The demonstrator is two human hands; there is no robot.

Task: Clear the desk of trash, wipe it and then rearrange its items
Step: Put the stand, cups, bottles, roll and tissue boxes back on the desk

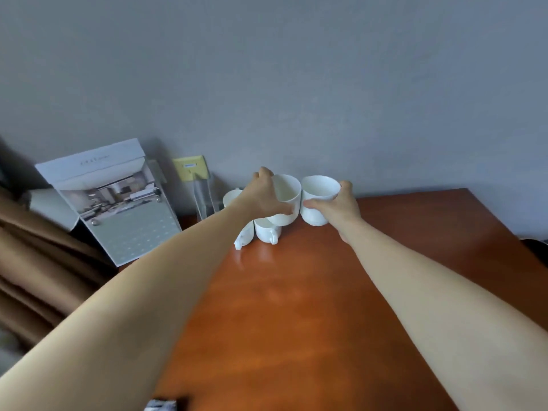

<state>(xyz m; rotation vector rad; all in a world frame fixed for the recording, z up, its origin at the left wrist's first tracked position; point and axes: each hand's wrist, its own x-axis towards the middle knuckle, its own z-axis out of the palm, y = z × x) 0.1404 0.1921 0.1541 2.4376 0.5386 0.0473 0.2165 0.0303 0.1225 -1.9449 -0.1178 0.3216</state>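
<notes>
Worktop showing orange-brown wood tone, pale glare patches. Left cup and right cup reading plain white, unpatterned; lower cups showing same white. Display card presenting pale grey face, photo band in grey and beige, lower half carrying grid of small light dots. Wall appearing flat blue-grey. Socket plate showing yellow. Curtain showing tan-brown. Holder reading clear, colourless.

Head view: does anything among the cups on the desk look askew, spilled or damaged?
One white cup beside the left forearm seems to lie tipped, unlike the standing cup next to it, though blur prevents certainty. No spill or breakage shows on the desk.
</notes>
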